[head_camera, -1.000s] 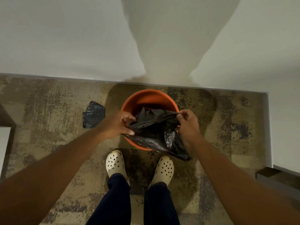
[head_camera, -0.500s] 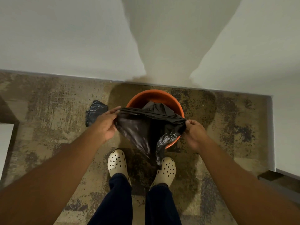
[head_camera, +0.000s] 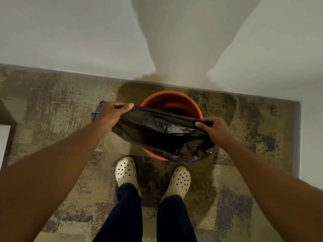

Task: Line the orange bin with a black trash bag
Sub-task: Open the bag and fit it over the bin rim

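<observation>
A: From the head view, what are the hands doing?

B: The left hand (head_camera: pixel 111 116) is pinching one end of a crinkled, glossy black plastic trash bag (head_camera: pixel 162 131), fingers curled and thumb pressing the bunched edge. The right hand (head_camera: pixel 214 129) is closing around the other end in the same way, so the bag's top edge is stretching taut between them.

A: And where is the bag sitting relative to the bin?

B: It is hanging over the near half of the round orange plastic bin (head_camera: pixel 172 102), covering the near rim. Its body is sagging down the bin's near side, with the loose bottom drooping past the rim towards the right foot. The far half of the bin is staying uncovered, its orange inner wall showing.

A: Where is the bin standing?

B: It is standing on the mottled brown-and-grey carpet floor (head_camera: pixel 57 105), close to the far edge where the floor is meeting the pale wall (head_camera: pixel 70 35).

A: Anything else on the floor?

B: A second crumpled piece of black plastic (head_camera: pixel 97 110) is lying on the carpet left of the bin, mostly hidden behind the left hand. The person is wearing cream perforated clogs (head_camera: pixel 126 172) and dark blue trousers (head_camera: pixel 129 213), standing just on the near side of the bin.
</observation>
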Available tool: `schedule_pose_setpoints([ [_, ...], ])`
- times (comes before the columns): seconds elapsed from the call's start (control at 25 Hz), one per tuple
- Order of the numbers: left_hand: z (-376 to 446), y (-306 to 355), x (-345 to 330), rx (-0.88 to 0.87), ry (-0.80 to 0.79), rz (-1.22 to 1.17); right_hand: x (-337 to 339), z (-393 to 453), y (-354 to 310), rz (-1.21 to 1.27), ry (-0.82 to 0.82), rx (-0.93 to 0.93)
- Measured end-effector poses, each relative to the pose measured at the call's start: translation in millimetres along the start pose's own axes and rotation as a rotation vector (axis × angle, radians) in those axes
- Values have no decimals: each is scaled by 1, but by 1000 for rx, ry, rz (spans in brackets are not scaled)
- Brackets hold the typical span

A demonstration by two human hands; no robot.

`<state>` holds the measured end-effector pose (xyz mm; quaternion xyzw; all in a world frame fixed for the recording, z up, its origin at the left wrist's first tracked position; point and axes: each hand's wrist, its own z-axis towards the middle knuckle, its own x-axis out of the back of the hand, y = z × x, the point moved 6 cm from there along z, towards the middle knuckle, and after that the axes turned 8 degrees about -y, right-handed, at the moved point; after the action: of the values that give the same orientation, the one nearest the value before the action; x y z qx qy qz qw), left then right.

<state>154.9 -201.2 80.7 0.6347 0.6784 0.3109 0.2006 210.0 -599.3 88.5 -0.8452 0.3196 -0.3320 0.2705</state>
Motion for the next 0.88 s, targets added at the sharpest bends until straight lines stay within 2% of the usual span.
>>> schedule_pose_setpoints([
  [0.12, 20, -4, -14, -1, 2, -99, 7, 20, -2, 81, 183, -4],
  [0.24, 41, -9, -23, -36, 37, -172, 9, 44, -1, 226, 264, -14],
  [0.32, 58, -9, -22, -56, 73, -193, 11, 64, 2, 281, 281, -44],
  [0.52, 103, -4, -27, -77, 75, -226, 14, 118, 10, 241, 296, -110],
  [0.64, 125, 0, -34, -76, 139, -288, 12, 142, 14, 281, 329, -156],
  [0.76, 141, -6, -38, -8, 199, -291, 8, 159, 18, 337, 317, -226],
  [0.88, 148, -23, -40, 163, 232, -145, 7, 165, 28, 255, 279, -313],
])
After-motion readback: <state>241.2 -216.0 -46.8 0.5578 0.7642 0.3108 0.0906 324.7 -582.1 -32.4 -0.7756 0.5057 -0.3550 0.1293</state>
